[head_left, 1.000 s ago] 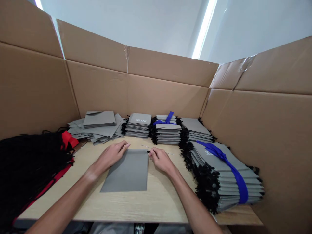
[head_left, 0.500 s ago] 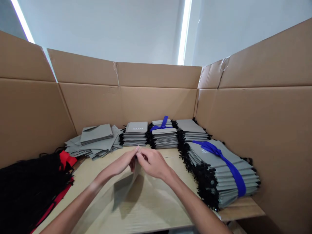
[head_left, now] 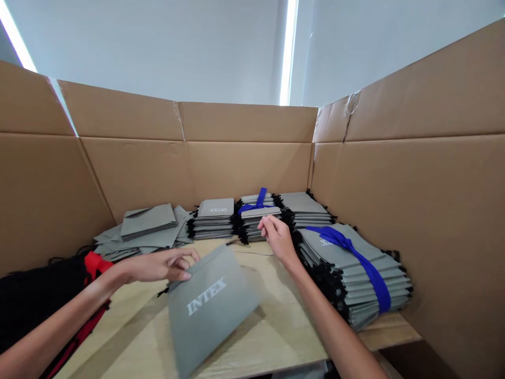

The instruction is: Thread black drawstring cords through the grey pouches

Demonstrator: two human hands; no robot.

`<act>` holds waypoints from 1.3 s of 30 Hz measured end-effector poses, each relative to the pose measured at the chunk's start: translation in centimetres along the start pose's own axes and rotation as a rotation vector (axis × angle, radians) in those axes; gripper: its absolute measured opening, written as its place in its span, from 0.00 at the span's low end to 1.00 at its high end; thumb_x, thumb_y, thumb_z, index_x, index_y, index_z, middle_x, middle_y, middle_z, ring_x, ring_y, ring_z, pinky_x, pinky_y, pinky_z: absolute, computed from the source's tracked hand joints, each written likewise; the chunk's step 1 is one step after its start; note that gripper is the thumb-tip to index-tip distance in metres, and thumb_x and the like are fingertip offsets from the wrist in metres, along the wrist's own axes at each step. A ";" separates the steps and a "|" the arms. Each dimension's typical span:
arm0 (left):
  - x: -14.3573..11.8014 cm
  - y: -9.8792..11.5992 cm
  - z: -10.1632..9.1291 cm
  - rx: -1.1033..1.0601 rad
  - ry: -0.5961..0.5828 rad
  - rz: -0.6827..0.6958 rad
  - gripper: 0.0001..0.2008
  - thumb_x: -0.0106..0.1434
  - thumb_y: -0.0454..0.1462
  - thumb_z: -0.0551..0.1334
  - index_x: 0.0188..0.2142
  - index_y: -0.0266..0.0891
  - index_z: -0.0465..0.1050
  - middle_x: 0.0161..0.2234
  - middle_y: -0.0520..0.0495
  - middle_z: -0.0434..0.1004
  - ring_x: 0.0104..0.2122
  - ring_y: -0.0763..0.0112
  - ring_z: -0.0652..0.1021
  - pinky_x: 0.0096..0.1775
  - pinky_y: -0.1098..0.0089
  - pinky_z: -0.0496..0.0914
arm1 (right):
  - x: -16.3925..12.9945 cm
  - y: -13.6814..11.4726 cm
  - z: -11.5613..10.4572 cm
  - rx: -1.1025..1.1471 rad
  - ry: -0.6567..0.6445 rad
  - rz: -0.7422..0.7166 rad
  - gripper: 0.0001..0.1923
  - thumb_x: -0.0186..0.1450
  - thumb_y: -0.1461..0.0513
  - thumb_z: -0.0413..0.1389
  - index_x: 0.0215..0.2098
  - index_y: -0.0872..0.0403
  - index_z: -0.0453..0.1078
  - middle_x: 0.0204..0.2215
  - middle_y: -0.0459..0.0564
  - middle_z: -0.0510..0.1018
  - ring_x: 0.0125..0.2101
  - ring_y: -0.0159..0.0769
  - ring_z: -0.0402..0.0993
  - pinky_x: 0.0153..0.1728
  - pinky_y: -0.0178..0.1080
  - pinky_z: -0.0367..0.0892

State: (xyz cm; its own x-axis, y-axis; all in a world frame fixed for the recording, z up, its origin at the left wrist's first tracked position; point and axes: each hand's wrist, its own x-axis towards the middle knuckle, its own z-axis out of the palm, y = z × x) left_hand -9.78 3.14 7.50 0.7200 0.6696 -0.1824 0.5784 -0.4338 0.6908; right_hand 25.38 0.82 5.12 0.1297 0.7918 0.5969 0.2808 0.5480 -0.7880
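Observation:
A flat grey drawstring bag (head_left: 209, 310) with white INTEX lettering hangs tilted above the table, short black cord ends showing at its top corners. My left hand (head_left: 168, 265) pinches its top edge near the left corner, thumb in front. Apart from the bag, my right hand (head_left: 276, 237) is raised in front of the middle bag stacks with its fingers curled together. Whatever may be between those fingertips is too small to make out. On the table (head_left: 288, 316) behind the bag lies a thin dark line like a wire or thread (head_left: 252, 253).
Loose grey bags (head_left: 148, 223) are heaped at back left, beside a neat stack (head_left: 215, 216). Blue ribbon ties a middle bundle (head_left: 260, 213) and a large bundle (head_left: 363, 268) at right. Black cords (head_left: 35, 295) lie at left. Cardboard walls (head_left: 248, 168) surround the table.
My hands have parted: the left has moved left and lower with the bag, now turned so its lettering shows. My right hand has let go of the bag and moved right.

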 end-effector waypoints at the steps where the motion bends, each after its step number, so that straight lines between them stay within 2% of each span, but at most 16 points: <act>1: 0.4 -1.4 0.4 0.044 -0.021 -0.063 0.28 0.62 0.61 0.69 0.49 0.43 0.75 0.35 0.47 0.84 0.35 0.58 0.82 0.36 0.67 0.73 | -0.2 0.7 0.2 -0.032 -0.015 0.008 0.21 0.74 0.49 0.51 0.28 0.51 0.71 0.24 0.44 0.72 0.27 0.35 0.66 0.31 0.36 0.59; 3: 1.2 -3.5 1.5 0.143 0.064 -0.128 0.29 0.59 0.61 0.70 0.47 0.42 0.76 0.41 0.42 0.85 0.41 0.54 0.82 0.41 0.64 0.75 | -0.8 1.8 0.7 -0.090 -0.055 0.026 0.20 0.73 0.51 0.51 0.27 0.51 0.71 0.27 0.45 0.75 0.30 0.35 0.69 0.33 0.36 0.60; 6: 2.5 -4.4 3.6 0.212 0.220 -0.072 0.25 0.66 0.59 0.63 0.47 0.41 0.77 0.48 0.38 0.85 0.47 0.52 0.82 0.49 0.61 0.75 | -1.8 2.7 1.7 -0.157 -0.175 0.098 0.17 0.72 0.55 0.52 0.28 0.52 0.73 0.29 0.46 0.78 0.30 0.35 0.70 0.32 0.35 0.58; 8: 3.5 -3.9 5.1 0.192 0.209 -0.011 0.23 0.69 0.57 0.61 0.48 0.41 0.78 0.48 0.39 0.85 0.47 0.53 0.82 0.51 0.61 0.74 | -2.6 3.0 2.6 -0.234 -0.316 0.129 0.12 0.70 0.60 0.55 0.32 0.52 0.77 0.27 0.43 0.77 0.27 0.34 0.68 0.30 0.35 0.56; 10: 4.5 -3.4 6.4 0.167 0.159 0.027 0.21 0.67 0.55 0.64 0.47 0.41 0.78 0.46 0.40 0.85 0.45 0.54 0.82 0.50 0.61 0.74 | -3.5 3.0 3.4 -0.334 -0.486 0.114 0.06 0.66 0.63 0.60 0.37 0.51 0.81 0.25 0.41 0.76 0.27 0.33 0.68 0.30 0.34 0.55; 13: 5.7 -3.2 7.6 0.158 0.121 0.067 0.17 0.64 0.51 0.65 0.42 0.42 0.79 0.42 0.42 0.83 0.43 0.54 0.81 0.48 0.62 0.74 | -5.1 3.2 4.5 -0.430 -0.710 0.024 0.10 0.61 0.63 0.70 0.42 0.50 0.83 0.33 0.43 0.81 0.34 0.36 0.74 0.36 0.35 0.61; 15: 6.1 -3.4 7.7 0.150 0.112 0.078 0.14 0.64 0.49 0.65 0.39 0.42 0.78 0.39 0.44 0.82 0.42 0.55 0.80 0.46 0.63 0.73 | -6.0 3.6 5.1 -0.472 -0.773 -0.054 0.12 0.61 0.61 0.73 0.44 0.50 0.83 0.40 0.47 0.83 0.42 0.40 0.77 0.42 0.36 0.65; 18: 6.2 -3.7 7.6 0.110 0.106 0.067 0.12 0.65 0.48 0.64 0.37 0.42 0.76 0.36 0.46 0.80 0.38 0.58 0.78 0.42 0.65 0.72 | -6.8 4.5 5.5 -0.529 -0.759 -0.140 0.11 0.66 0.59 0.72 0.46 0.51 0.82 0.43 0.50 0.82 0.48 0.43 0.76 0.48 0.39 0.66; 22: 5.8 -3.8 7.5 0.074 0.140 0.067 0.12 0.68 0.48 0.61 0.37 0.43 0.73 0.36 0.48 0.79 0.36 0.61 0.76 0.41 0.66 0.70 | -7.5 5.4 5.7 -0.571 -0.739 -0.230 0.09 0.70 0.57 0.70 0.47 0.50 0.82 0.44 0.50 0.82 0.48 0.42 0.76 0.47 0.39 0.67; 25: 5.6 -3.8 8.0 0.061 0.202 0.093 0.13 0.72 0.49 0.59 0.40 0.43 0.71 0.40 0.47 0.80 0.40 0.60 0.77 0.46 0.65 0.72 | -7.9 5.5 5.9 -0.603 -0.712 -0.278 0.05 0.73 0.58 0.67 0.45 0.51 0.80 0.42 0.50 0.82 0.46 0.41 0.76 0.46 0.39 0.67; 28: 5.7 -3.5 9.2 0.029 0.262 0.175 0.15 0.75 0.51 0.57 0.47 0.44 0.70 0.47 0.44 0.82 0.46 0.58 0.79 0.53 0.62 0.72 | -8.2 5.3 6.0 -0.615 -0.668 -0.294 0.02 0.74 0.61 0.64 0.44 0.51 0.78 0.40 0.50 0.83 0.45 0.42 0.76 0.46 0.40 0.67; 31: 5.9 -3.0 10.5 0.012 0.321 0.255 0.16 0.77 0.52 0.57 0.49 0.44 0.71 0.49 0.44 0.82 0.49 0.57 0.79 0.55 0.61 0.72 | -8.3 5.0 5.8 -0.587 -0.624 -0.279 0.02 0.75 0.63 0.63 0.45 0.52 0.77 0.42 0.50 0.84 0.45 0.42 0.76 0.47 0.40 0.66; 39: 6.3 -3.3 11.9 0.235 0.444 0.349 0.13 0.80 0.43 0.54 0.47 0.44 0.77 0.45 0.43 0.79 0.47 0.58 0.78 0.54 0.62 0.71 | -8.0 4.4 4.4 -0.603 -0.587 -0.282 0.03 0.75 0.64 0.60 0.45 0.51 0.77 0.40 0.50 0.84 0.43 0.43 0.75 0.45 0.42 0.66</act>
State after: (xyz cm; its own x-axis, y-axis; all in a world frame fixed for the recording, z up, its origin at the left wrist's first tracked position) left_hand -2.65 1.60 -4.29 0.6828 0.6297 0.3705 0.4428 -0.7600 0.4757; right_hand 21.36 -1.89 -3.76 -0.4822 0.7506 0.4519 0.7036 0.6391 -0.3107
